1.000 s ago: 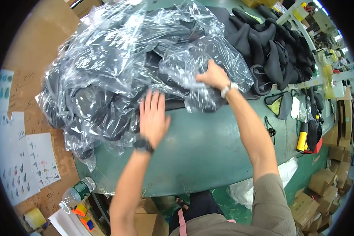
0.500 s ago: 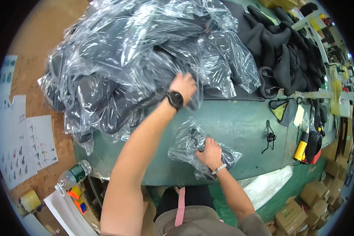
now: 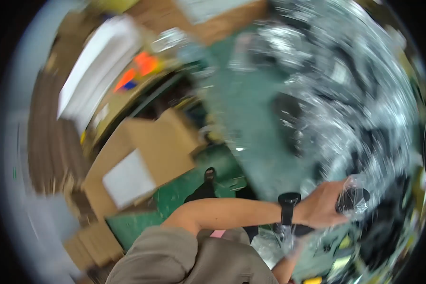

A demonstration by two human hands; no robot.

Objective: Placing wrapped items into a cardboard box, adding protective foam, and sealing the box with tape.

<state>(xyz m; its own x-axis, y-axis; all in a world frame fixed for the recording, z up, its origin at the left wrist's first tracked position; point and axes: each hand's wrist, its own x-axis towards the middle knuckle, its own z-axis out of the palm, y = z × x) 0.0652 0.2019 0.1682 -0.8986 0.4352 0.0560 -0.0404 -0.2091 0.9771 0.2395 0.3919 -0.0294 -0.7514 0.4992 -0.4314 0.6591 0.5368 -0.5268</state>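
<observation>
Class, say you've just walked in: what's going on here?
A person's left hand grips a dark item in clear plastic. The right hand is blurred and partly hidden, so its hold is unclear. A heap of plastic-covered dark items lies on the green table; a cardboard box stands nearby.

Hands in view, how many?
2. The left hand, right of centre, holds a plastic-wrapped dark item; the right hand, lower and slightly left of it, is blurred and partly hidden.
</observation>
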